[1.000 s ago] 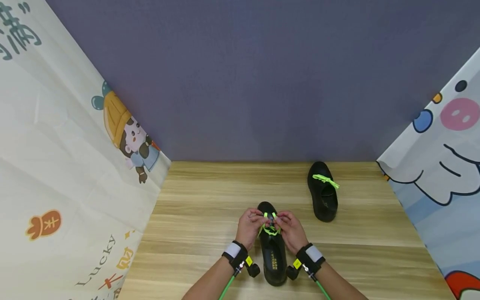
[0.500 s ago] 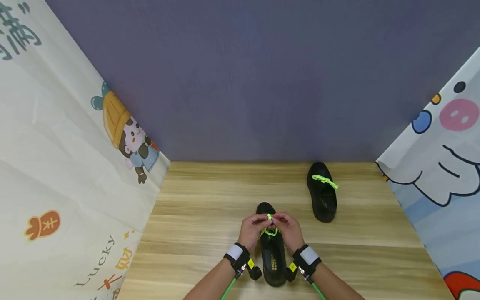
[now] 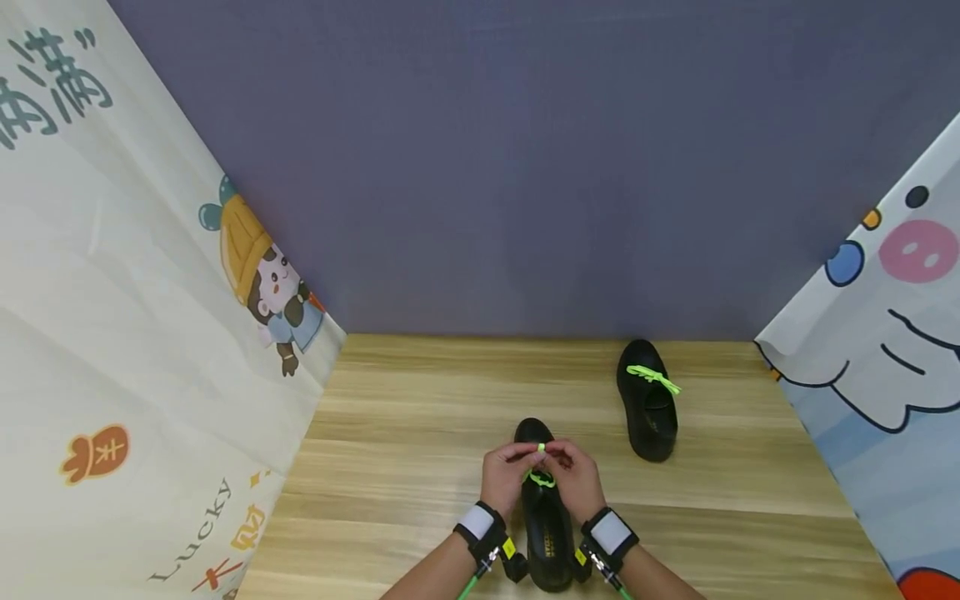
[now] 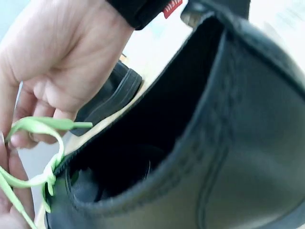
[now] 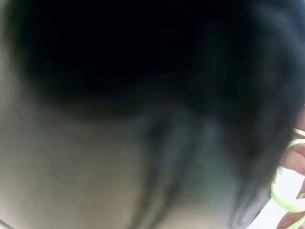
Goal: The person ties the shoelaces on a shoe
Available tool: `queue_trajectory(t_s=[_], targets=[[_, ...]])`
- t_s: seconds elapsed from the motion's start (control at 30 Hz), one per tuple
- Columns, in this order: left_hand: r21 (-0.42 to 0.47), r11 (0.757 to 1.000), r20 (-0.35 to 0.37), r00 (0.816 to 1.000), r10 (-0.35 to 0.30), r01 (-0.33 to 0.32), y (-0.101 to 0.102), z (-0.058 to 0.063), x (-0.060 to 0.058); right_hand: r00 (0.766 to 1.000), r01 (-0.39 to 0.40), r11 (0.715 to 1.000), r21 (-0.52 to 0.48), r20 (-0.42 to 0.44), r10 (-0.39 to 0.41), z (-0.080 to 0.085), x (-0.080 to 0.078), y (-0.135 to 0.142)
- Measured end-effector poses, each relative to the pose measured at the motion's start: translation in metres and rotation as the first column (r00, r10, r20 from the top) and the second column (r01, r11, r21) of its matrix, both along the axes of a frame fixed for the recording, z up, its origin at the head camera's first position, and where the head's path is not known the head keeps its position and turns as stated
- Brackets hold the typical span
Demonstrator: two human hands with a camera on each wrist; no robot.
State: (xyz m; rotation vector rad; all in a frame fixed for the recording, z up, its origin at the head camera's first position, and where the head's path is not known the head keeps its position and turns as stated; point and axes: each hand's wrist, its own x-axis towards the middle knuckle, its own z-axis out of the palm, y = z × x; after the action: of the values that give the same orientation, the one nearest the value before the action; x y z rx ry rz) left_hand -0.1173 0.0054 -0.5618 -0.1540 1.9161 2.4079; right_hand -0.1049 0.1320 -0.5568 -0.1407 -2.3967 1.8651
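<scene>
A black shoe (image 3: 547,533) with neon-green laces lies toe-away between my forearms. Above its front, my left hand (image 3: 504,479) and right hand (image 3: 577,482) meet fingertip to fingertip, each pinching the shoelace (image 3: 541,480). A small bit of green shows between the fingertips; how the strands cross there is hidden. In the left wrist view, the shoelace (image 4: 35,125) curves in a loop from a knot at the shoe's opening, and the right hand (image 4: 66,57) reaches in from above. The right wrist view is mostly the blurred dark shoe (image 5: 181,157), with fingers at its right edge.
A second black shoe (image 3: 649,417) stands farther back to the right, its green laces (image 3: 652,377) lying across it. Both rest on a wood-grain surface (image 3: 405,400). A grey-purple wall (image 3: 480,167) rises behind, and printed cloths (image 3: 150,333) flank both sides.
My hands have come together from slightly apart, bringing the two pinched lace parts together over the shoe. The head view has shifted slightly, so the scene sits lower.
</scene>
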Motion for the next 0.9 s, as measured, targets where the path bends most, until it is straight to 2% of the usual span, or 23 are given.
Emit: queue_trajectory(t_s=[0.13,0.23,0.37,0.53,0.67,0.73,0.8,0.9], targets=[[-0.051,0.996,-0.024,0.998,0.065,-0.067,0.003,0.004,0.002,0.997,-0.045,0.999,0.025,-0.055,0.046,-0.002,0.003,0.001],[-0.098,0.99,-0.031,0.994,0.1,-0.103,0.004,0.008,0.003,0.982,-0.101,0.988,0.113,-0.147,0.117,-0.002,0.004,0.003],[-0.149,0.98,-0.008,0.991,0.132,-0.132,0.004,0.012,0.001,0.943,-0.14,0.949,0.282,-0.255,0.214,0.0,0.002,0.008],[-0.226,0.962,0.003,0.987,0.161,-0.156,0.003,0.011,-0.001,0.91,-0.165,0.9,0.403,-0.289,0.296,0.001,0.001,0.011],[-0.276,0.948,-0.005,0.987,0.161,-0.156,0.003,0.011,0.001,0.894,-0.141,0.885,0.443,-0.327,0.306,-0.002,0.002,0.011],[-0.266,0.953,-0.003,0.989,0.15,-0.145,0.003,0.012,0.001,0.889,-0.117,0.885,0.45,-0.35,0.295,-0.003,0.002,0.011],[-0.237,0.962,-0.013,0.991,0.136,-0.135,0.003,0.013,0.001,0.89,-0.094,0.886,0.454,-0.36,0.278,-0.003,0.002,0.01],[-0.188,0.975,-0.015,0.993,0.116,-0.116,0.002,0.012,0.002,0.905,-0.069,0.89,0.45,-0.347,0.246,-0.003,0.002,0.009]])
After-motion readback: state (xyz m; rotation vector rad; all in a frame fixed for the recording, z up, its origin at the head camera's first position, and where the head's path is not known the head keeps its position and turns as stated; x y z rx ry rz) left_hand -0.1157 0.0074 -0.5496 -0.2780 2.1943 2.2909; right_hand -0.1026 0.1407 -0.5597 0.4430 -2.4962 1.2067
